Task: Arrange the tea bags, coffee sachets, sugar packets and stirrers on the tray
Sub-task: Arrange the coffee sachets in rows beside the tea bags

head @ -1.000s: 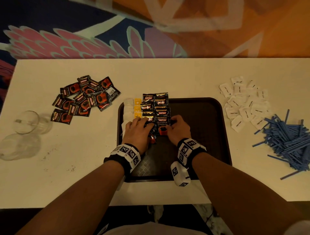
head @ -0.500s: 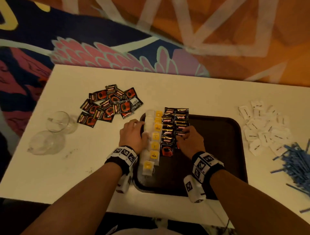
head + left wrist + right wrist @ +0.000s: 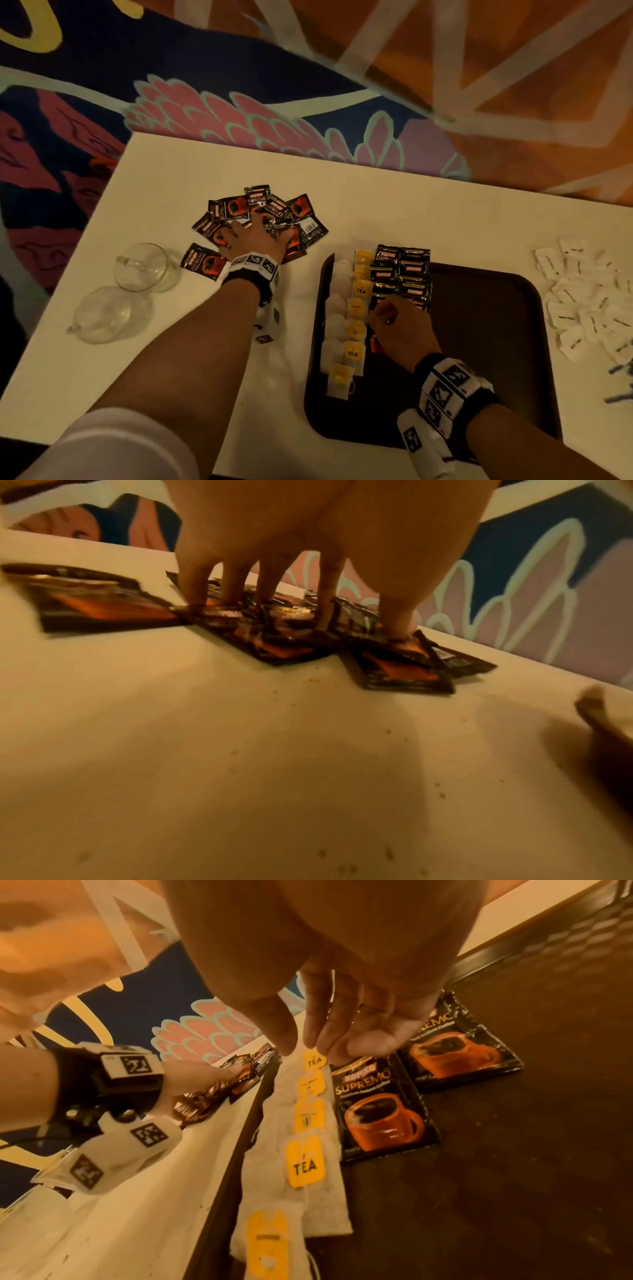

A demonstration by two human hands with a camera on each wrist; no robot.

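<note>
Left hand on the loose coffee sachets, right hand over the rows on the tray.

The left hand [image 3: 255, 236] lies spread on the pile of coffee sachets [image 3: 239, 209] on the desk [image 3: 171, 342], left of the tray [image 3: 496, 342], its fingertips [image 3: 197, 599] pressing down on the packets. The right hand [image 3: 399, 329] hovers over the near end of the sachet rows [image 3: 402, 270] on the tray, fingers loosely bent and holding nothing, just beside the column of tea bags [image 3: 344, 325] with yellow tags that runs along the tray's left edge. Two columns of sachets lie right of the tea bags. White sugar packets [image 3: 582, 291] lie scattered on the desk to the right of the tray, with blue stirrers [image 3: 620, 387] at the right edge. Two glass cups [image 3: 142, 267] sit at the desk's left side.
</note>
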